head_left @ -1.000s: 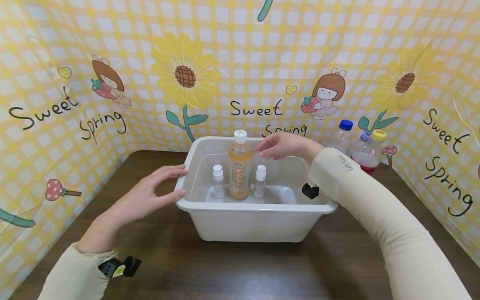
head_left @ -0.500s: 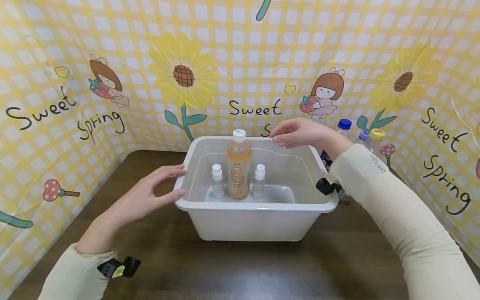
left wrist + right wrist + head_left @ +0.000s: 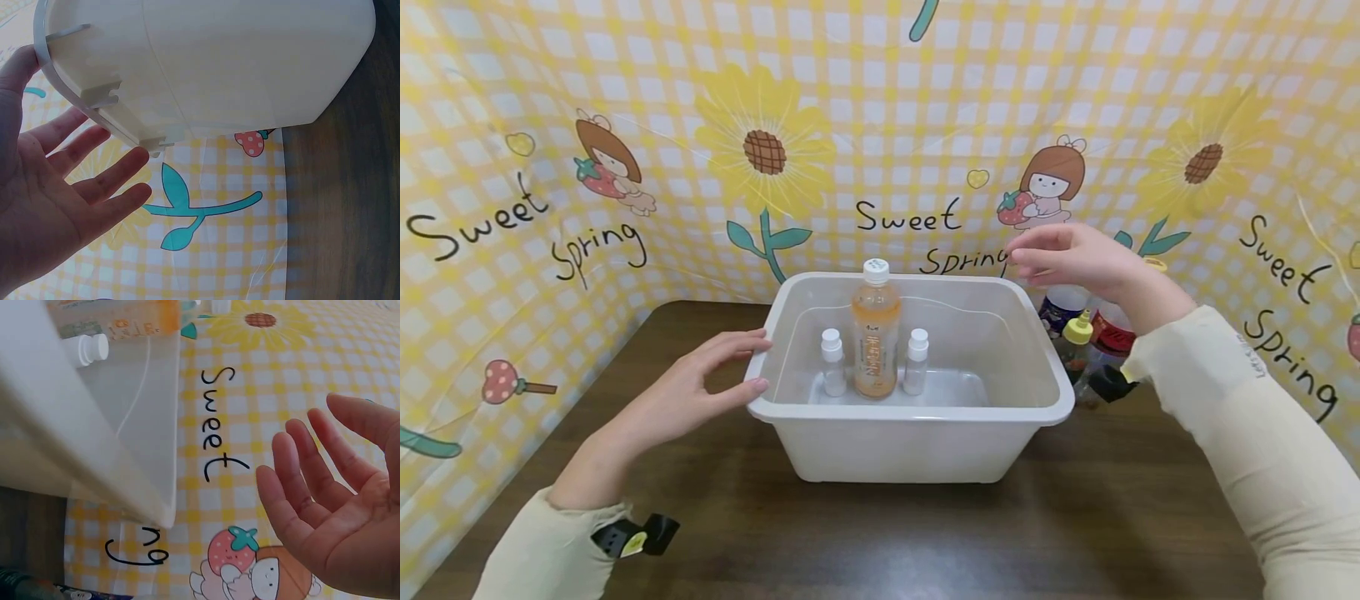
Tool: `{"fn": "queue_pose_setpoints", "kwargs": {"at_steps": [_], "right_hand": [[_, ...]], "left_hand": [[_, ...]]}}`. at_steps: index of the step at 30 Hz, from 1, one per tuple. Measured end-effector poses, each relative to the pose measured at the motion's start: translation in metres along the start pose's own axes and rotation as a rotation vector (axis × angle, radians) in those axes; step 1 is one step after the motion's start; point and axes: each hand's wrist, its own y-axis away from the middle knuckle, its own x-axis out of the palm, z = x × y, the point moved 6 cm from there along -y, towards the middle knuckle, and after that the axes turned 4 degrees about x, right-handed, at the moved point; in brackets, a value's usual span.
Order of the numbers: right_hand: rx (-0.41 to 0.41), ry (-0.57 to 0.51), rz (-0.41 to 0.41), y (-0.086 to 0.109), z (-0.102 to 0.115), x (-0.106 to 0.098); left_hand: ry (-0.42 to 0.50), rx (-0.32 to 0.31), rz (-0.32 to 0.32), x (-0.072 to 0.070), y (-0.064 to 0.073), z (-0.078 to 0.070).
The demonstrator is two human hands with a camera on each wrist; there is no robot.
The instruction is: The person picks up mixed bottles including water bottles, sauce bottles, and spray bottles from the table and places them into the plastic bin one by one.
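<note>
A white plastic tub [image 3: 895,446] stands on the dark wooden table. In it, an orange drink bottle [image 3: 876,350] with a white cap is upright between two small clear bottles, one on its left [image 3: 832,367] and one on its right [image 3: 916,367], both white-capped. My left hand [image 3: 688,392] touches the tub's left rim with fingertips and thumb, fingers fairly straight; the left wrist view shows them along the rim's underside. My right hand [image 3: 1082,258] is in the air beyond the tub's back right corner, fingers relaxed and holding nothing, as the right wrist view also shows.
Right of the tub, several bottles crowd together: a yellow-capped squeeze bottle [image 3: 1077,337], a bottle with a red label [image 3: 1111,329] and one with a dark purple label [image 3: 1060,310]. My right forearm partly covers them. A yellow checked cloth [image 3: 880,125] hangs behind and at both sides.
My right hand has moved right, from beside the orange drink bottle over the tub to past its back right corner, above the outside bottles. My left hand stays at the rim.
</note>
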Motion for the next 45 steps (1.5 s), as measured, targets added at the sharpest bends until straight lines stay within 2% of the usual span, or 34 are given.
{"fn": "queue_pose_setpoints", "kwargs": {"at_steps": [4,11,17,21,24,28,31,35,41,45], "right_hand": [[-0.02,-0.057,-0.055,0.012,-0.006,-0.008],[-0.019,-0.085,-0.151,0.029,-0.028,-0.023],[-0.048,-0.226,-0.225,0.043,-0.048,-0.044],[-0.031,-0.306,-0.272,0.053,-0.059,-0.06],[-0.047,-0.46,-0.307,0.06,-0.068,-0.071],[-0.11,-0.733,-0.364,0.069,-0.079,-0.084],[-0.126,-0.813,-0.413,0.074,-0.086,-0.09],[-0.113,-0.823,-0.472,0.075,-0.097,-0.091],[-0.079,-0.711,-0.579,0.07,-0.11,-0.085],[-0.055,-0.656,-0.598,0.064,-0.118,-0.077]], "left_hand": [[0.004,0.007,-0.006,0.0,0.0,0.0],[0.008,0.012,-0.009,0.001,0.0,0.0],[0.007,0.008,-0.005,0.0,0.0,-0.001],[0.008,0.008,-0.007,0.0,0.0,-0.001],[0.006,0.008,-0.008,0.0,0.0,-0.001],[0.005,0.006,-0.005,0.0,0.0,-0.001],[0.007,0.004,-0.005,0.0,0.0,-0.001],[0.008,0.01,-0.012,-0.001,0.0,-0.001],[0.015,0.007,-0.01,0.0,0.0,0.0],[0.016,0.005,-0.008,0.001,0.0,0.0]]}}
